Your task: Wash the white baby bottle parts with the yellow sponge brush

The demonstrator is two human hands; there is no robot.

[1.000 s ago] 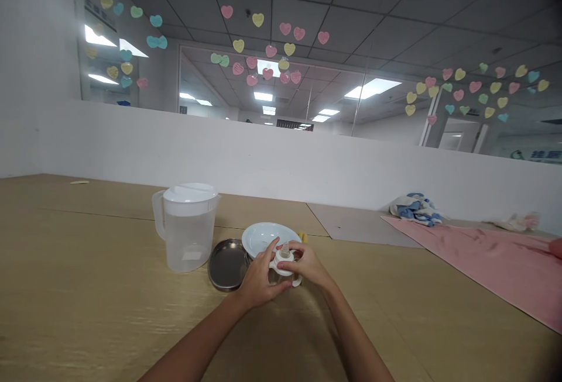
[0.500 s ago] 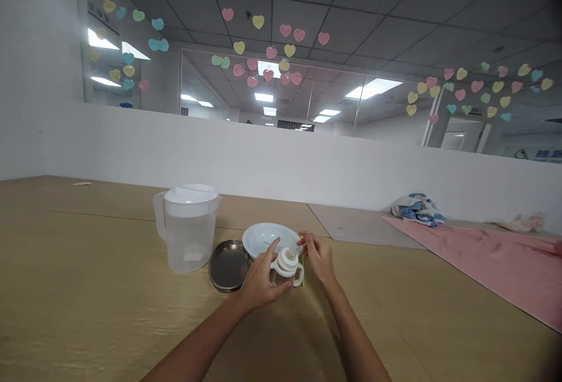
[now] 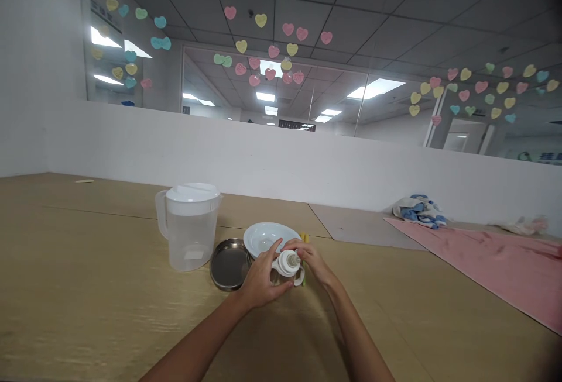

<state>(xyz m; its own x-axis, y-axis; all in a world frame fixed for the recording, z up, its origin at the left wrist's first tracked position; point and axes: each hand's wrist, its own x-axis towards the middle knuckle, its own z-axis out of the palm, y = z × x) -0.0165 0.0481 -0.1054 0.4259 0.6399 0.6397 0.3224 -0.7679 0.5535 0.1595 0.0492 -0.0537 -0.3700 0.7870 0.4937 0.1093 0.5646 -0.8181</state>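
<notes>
A baby bottle (image 3: pixel 288 264) with a white collar, a clear teat and white side handles stands over the table in front of me, its top leaning slightly right. My left hand (image 3: pixel 262 276) is wrapped round its left side, thumb low in front. Curled over the collar from the far right is my right hand (image 3: pixel 311 259), fingertips touching the white ring by the teat. Just behind the bottle lies a white bowl (image 3: pixel 259 236). To the left is a shallow dark metal dish (image 3: pixel 229 265). Something yellow-green (image 3: pixel 304 237) shows partly behind my right hand.
A translucent lidded pitcher (image 3: pixel 192 241) stands left of the dish. On the right, a pink cloth (image 3: pixel 492 259) covers the table (image 3: pixel 109 288), with a crumpled blue-and-white cloth (image 3: pixel 419 211) at its far edge. A low white wall (image 3: pixel 263 159) with glass above runs along the back.
My right hand has moved left from beside the bottle onto its collar. The bottle's top now leans a little more to the right. My left hand keeps its hold.
</notes>
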